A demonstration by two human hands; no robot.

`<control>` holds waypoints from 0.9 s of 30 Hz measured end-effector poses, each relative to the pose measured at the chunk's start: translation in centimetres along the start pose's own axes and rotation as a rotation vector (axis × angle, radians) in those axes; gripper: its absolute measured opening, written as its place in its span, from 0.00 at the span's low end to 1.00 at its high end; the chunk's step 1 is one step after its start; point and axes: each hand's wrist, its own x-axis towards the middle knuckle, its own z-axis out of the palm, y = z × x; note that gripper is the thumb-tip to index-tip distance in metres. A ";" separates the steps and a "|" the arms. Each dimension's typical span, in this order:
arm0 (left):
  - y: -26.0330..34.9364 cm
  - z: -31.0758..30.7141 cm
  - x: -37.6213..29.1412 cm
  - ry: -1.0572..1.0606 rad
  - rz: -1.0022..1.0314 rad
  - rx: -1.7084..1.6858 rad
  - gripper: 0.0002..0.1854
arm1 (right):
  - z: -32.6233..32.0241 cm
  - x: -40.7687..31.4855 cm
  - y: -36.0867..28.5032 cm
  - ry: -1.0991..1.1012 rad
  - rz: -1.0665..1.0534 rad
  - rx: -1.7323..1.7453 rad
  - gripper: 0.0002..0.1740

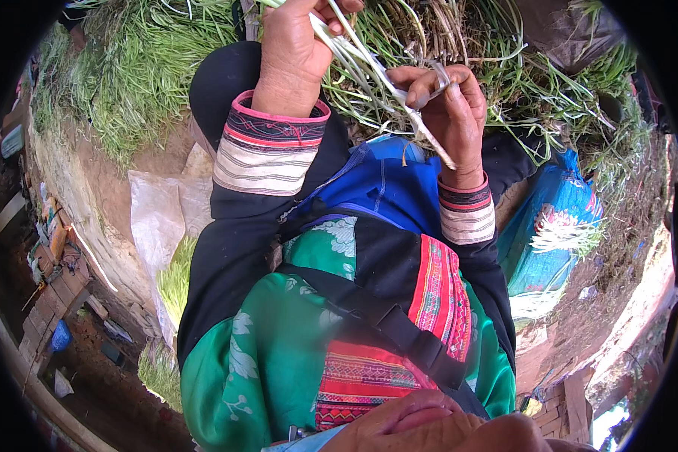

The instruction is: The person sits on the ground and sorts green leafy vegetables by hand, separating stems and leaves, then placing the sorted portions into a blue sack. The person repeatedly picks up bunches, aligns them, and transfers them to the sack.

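Observation:
My left hand [299,59] is closed around a few long pale stalks [353,48], spring onion or young garlic; its fingertips are partly cut off by the top edge. The stalks slant down to the right. My right hand [457,113] pinches a thin, translucent strip of skin [439,79] between thumb and fingers, close to the stalks' lower part. One stalk's brownish root end [443,155] points down past my right palm. Behind and beneath both hands lies a heap of untrimmed stalks [503,85] with soil and dry roots.
A large pile of green leaves [141,73] spreads at upper left. Pale plastic sheeting [155,214] lies left of my leg, with more greens [178,277]. To the right, a blue plastic sack [542,248] carries white-stemmed bunches [565,233]. Bricks [56,299] line the far left.

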 end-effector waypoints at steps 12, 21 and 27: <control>2.4 -0.5 -0.3 -0.069 0.230 -0.034 0.12 | -8.7 -5.8 -1.8 0.165 0.439 -0.633 0.07; 4.4 -1.0 0.2 -0.155 0.278 -0.141 0.10 | -11.3 -5.9 -1.7 0.103 0.383 -1.401 0.20; 2.9 -0.4 0.0 -0.128 0.203 -0.184 0.10 | -5.2 -0.5 -0.9 -0.124 0.112 -1.152 0.26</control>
